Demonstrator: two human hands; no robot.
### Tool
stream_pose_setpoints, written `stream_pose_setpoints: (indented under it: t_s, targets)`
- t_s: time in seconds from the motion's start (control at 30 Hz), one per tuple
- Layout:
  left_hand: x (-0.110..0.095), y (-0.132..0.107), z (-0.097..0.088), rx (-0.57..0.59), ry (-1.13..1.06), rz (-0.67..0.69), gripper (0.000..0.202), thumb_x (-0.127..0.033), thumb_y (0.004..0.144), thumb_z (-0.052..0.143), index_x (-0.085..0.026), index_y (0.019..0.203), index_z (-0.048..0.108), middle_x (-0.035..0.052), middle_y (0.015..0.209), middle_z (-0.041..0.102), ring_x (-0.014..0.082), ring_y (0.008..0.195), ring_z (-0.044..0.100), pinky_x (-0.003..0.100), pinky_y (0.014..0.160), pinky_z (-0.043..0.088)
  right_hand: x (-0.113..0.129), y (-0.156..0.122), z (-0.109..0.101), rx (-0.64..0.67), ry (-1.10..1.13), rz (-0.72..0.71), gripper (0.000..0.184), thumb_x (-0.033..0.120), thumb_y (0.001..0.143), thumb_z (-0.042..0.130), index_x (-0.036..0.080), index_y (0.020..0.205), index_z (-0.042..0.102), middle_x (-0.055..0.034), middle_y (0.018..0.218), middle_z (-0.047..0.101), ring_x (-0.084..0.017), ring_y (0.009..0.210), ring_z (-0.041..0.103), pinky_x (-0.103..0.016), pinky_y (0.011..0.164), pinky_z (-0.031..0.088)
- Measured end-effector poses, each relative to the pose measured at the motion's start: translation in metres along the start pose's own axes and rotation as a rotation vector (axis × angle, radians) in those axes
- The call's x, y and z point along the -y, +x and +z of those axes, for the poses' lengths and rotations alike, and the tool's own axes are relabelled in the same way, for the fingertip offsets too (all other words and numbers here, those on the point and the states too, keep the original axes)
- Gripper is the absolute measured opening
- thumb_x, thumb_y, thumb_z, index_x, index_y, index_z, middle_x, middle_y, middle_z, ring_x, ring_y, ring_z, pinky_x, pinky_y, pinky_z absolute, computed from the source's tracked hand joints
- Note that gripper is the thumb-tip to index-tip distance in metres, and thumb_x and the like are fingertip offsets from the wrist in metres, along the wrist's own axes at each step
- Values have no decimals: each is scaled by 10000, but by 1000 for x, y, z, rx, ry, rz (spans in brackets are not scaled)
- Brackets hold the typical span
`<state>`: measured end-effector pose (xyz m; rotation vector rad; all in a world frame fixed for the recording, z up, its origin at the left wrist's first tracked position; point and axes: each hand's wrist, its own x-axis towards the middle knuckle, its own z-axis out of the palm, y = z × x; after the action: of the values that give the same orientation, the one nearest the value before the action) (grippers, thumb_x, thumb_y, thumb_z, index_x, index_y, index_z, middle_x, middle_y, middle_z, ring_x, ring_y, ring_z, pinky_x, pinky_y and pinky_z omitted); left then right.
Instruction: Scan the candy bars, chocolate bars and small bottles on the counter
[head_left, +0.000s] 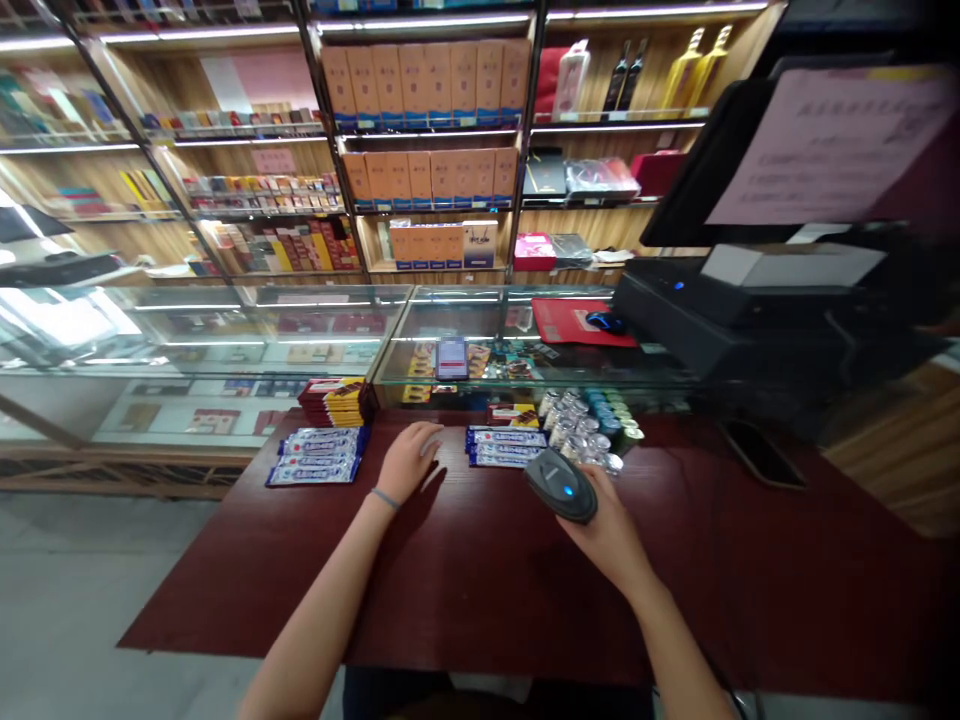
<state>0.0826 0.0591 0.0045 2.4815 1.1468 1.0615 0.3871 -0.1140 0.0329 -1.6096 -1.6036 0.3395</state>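
My right hand (pixel 611 530) is wrapped round a dark grey barcode scanner (pixel 551 480) with a lit blue light, held above the table. Its front end points towards the blue-and-white snack packets (pixel 504 448) lying in a stack. My left hand (pixel 409 462) hovers at or just over the tabletop, fingers loosely curved and apart, with nothing seen in it. To its left lies another group of blue-and-white packets (pixel 316 456). Behind these is a pile of red-and-yellow packs (pixel 334 402). One similar red-and-yellow pack (pixel 514 414) sits behind the right-hand packets, beside rows of small cans (pixel 577 425).
The dark red table (pixel 465 590) meets a glass display counter (pixel 337 330). A phone (pixel 761 452) lies at the right, near a black till with a monitor (pixel 817 150). A small device with a screen (pixel 451 358) rests by the glass. Stocked shelves (pixel 427 130) line the wall.
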Motion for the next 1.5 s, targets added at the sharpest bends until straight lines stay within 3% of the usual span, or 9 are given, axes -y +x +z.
stream_pose_setpoints:
  t_s: [0.17, 0.33, 0.73, 0.9, 1.03, 1.13, 1.33, 1.5]
  targets:
    - [-41, 24, 59, 96, -33, 82, 286, -198, 939, 547, -196, 1210, 638, 104, 1194, 649, 238, 1130, 597, 396, 1012, 496, -15, -10, -19, -40, -19, 47, 372, 262, 770, 610, 246, 1137, 551, -84, 1240, 529, -232, 999, 663, -327, 840, 546]
    - [-59, 40, 87, 193, 57, 147, 315, -196, 925, 579, -192, 1235, 633, 112, 1221, 639, 250, 1124, 592, 393, 994, 495, -25, -19, -35, -65, -30, 67, 380, 266, 779, 607, 253, 1156, 563, -76, 1229, 534, -227, 995, 664, -317, 833, 547]
    - [-65, 52, 92, 372, 342, 134, 249, -202, 969, 501, -203, 1141, 681, 105, 1051, 660, 239, 982, 584, 367, 876, 483, -23, -20, -43, -43, -25, 75, 319, 263, 811, 600, 253, 1128, 567, -71, 1191, 536, -225, 989, 662, -333, 872, 545]
    - [-63, 48, 87, 333, 275, 136, 276, -154, 957, 486, -198, 1145, 683, 113, 1027, 669, 231, 955, 610, 346, 860, 493, -24, -20, -41, -40, -30, 70, 343, 266, 798, 606, 250, 1138, 558, -78, 1191, 541, -234, 982, 662, -354, 887, 551]
    - [-60, 41, 74, 166, 4, -5, 294, -174, 963, 459, -224, 1145, 685, 80, 1037, 686, 198, 961, 645, 306, 868, 504, -21, -18, -38, -40, -31, 70, 339, 277, 803, 604, 255, 1139, 561, -77, 1194, 540, -231, 965, 669, -350, 864, 559]
    - [-54, 33, 59, 67, -291, -211, 265, -237, 958, 478, -203, 1093, 704, 75, 1043, 713, 201, 972, 659, 323, 888, 512, -20, -16, -34, -34, -30, 54, 353, 262, 793, 602, 252, 1143, 562, -80, 1206, 541, -231, 979, 667, -345, 865, 555]
    - [-35, 3, 38, 167, -969, -680, 459, -479, 907, 574, -124, 1188, 653, 78, 836, 728, 172, 673, 667, 284, 613, 539, -11, -9, -18, -25, -6, 16, 365, 290, 786, 607, 249, 1144, 543, -74, 1164, 547, -236, 966, 664, -349, 832, 548]
    - [-26, -18, 30, 168, -1117, -831, 546, -536, 818, 689, -125, 1174, 648, 83, 825, 726, 163, 648, 676, 267, 579, 542, 5, 0, -4, 29, 12, -7, 344, 271, 806, 590, 250, 1145, 536, -69, 1148, 549, -232, 992, 659, -342, 847, 543]
